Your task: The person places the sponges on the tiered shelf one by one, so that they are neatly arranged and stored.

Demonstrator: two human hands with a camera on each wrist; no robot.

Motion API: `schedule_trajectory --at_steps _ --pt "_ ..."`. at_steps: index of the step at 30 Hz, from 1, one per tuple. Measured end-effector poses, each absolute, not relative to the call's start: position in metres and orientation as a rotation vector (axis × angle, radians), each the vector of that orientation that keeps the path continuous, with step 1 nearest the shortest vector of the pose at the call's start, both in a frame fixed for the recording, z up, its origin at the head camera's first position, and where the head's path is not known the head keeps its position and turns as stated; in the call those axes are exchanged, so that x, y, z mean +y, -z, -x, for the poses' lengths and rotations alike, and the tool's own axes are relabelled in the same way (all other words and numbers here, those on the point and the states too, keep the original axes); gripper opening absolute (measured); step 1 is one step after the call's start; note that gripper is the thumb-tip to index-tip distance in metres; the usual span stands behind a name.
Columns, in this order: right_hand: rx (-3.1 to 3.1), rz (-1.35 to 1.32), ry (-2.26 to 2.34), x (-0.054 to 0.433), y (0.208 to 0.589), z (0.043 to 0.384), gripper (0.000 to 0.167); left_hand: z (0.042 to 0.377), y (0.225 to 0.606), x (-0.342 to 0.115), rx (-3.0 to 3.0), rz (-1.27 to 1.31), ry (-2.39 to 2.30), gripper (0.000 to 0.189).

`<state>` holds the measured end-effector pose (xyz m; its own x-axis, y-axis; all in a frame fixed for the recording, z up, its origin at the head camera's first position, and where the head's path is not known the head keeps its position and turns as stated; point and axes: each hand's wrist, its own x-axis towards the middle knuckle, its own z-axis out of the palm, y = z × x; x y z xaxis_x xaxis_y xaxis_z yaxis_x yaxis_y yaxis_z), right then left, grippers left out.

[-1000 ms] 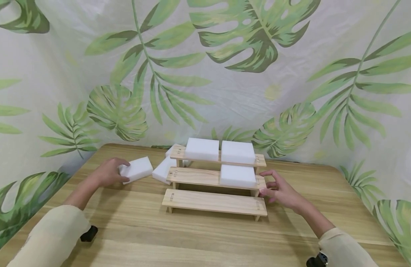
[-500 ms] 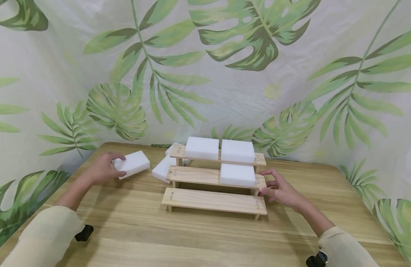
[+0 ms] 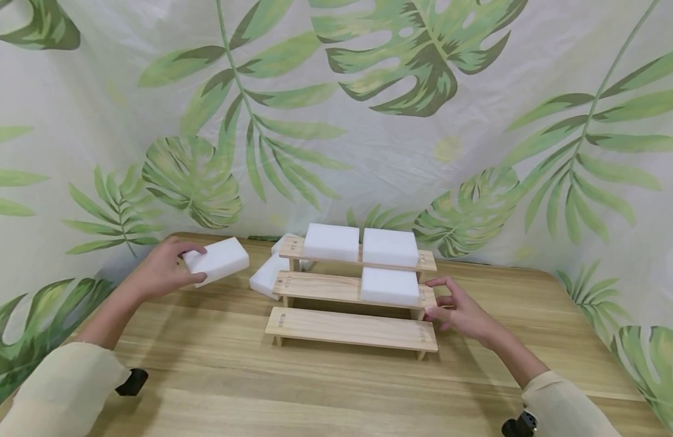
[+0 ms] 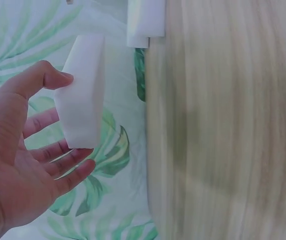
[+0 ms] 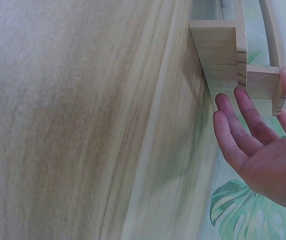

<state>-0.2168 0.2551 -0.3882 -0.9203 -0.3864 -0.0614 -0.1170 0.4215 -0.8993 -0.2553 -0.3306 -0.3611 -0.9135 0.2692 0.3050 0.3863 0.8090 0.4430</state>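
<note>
My left hand [image 3: 162,267] holds a white foam block [image 3: 217,260] lifted above the table, left of the wooden three-step stand [image 3: 351,329]. In the left wrist view the thumb and fingers [image 4: 53,165] grip that block [image 4: 81,99] by its end. Two white blocks [image 3: 331,242] [image 3: 389,247] sit on the stand's top step and one [image 3: 390,286] on the right of the middle step. My right hand [image 3: 457,308] rests with straight fingers against the stand's right end; the right wrist view shows the fingertips [image 5: 232,112] touching the wooden side [image 5: 217,52].
More white blocks [image 3: 266,276] lie on the wooden table [image 3: 336,394] behind the stand's left end. The bottom step is bare. A leaf-print cloth [image 3: 336,121] hangs close behind and to both sides of the table.
My left hand has lifted the white block off the table and raised it slightly up and back. The right hand has stayed at the stand's right end.
</note>
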Motion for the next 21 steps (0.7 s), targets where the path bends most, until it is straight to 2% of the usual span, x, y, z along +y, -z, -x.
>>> schedule_trajectory --at_steps 21 --pt "2.427 0.442 1.502 0.255 0.389 0.217 0.058 0.239 0.342 -0.312 -2.720 0.645 0.806 0.042"
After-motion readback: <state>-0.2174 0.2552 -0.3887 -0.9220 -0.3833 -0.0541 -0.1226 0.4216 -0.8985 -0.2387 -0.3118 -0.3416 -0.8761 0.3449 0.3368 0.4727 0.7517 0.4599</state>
